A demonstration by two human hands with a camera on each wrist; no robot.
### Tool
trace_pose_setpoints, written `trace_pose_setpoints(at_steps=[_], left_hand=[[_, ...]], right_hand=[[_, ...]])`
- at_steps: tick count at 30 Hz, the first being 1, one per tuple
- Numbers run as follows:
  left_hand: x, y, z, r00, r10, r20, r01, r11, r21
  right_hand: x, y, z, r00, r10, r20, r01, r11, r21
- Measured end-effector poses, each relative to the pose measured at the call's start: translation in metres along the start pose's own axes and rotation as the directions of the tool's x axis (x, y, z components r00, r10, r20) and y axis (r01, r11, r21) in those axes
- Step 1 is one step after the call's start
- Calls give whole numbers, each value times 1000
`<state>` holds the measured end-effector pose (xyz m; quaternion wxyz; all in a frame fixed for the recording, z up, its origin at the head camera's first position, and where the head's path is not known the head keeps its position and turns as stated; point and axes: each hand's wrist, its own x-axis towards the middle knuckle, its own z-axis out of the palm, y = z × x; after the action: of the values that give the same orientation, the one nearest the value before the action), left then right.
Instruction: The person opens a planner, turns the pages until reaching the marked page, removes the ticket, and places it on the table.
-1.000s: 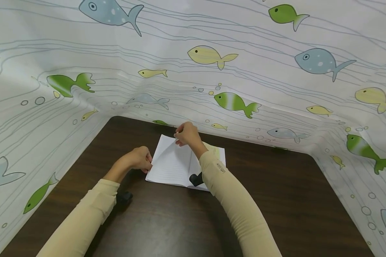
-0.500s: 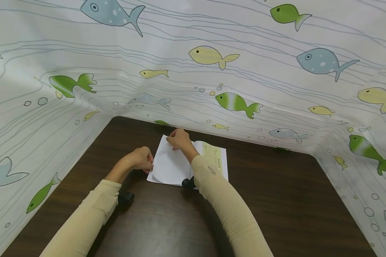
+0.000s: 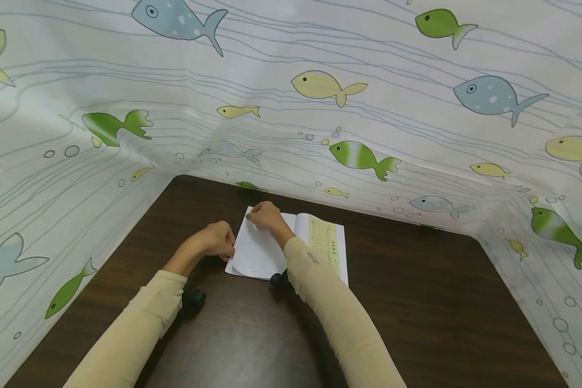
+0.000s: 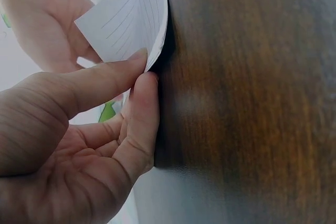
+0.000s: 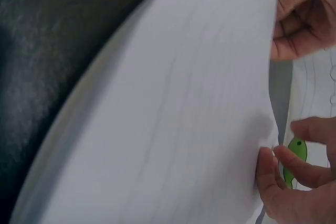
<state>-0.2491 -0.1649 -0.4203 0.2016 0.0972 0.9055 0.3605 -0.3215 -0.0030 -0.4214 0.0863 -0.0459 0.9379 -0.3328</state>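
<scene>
An open notebook lies on the dark table, with lined white paper on its left side and a yellow-green printed panel on its right. At its left edge my left hand pinches the paper between thumb and index finger, as the left wrist view shows. Higher up, near the top left corner, is my right hand. The right wrist view has the right hand pinching the edge of a lined page, which curves up. The page's corner is partly hidden by the right hand in the head view.
The brown wood-grain table extends to the right and front of the notebook. White sheeting printed with fish encloses the back and both sides. Black devices sit by the wrists.
My right hand has moved left and slightly down, carrying the page over to the left side and uncovering the printed right page. The left hand stays at the left edge.
</scene>
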Motion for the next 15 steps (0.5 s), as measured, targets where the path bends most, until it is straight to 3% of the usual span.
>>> trace_pose_setpoints(at_steps=[9, 15], left_hand=[[0, 0, 0, 1000, 12, 9, -12, 1000, -1], [1, -1, -2, 1000, 12, 23, -12, 1000, -11]], right_hand=[[-7, -12, 8, 991, -99, 91, 110, 986, -126], [-13, -19, 9, 988, -99, 115, 117, 979, -169]])
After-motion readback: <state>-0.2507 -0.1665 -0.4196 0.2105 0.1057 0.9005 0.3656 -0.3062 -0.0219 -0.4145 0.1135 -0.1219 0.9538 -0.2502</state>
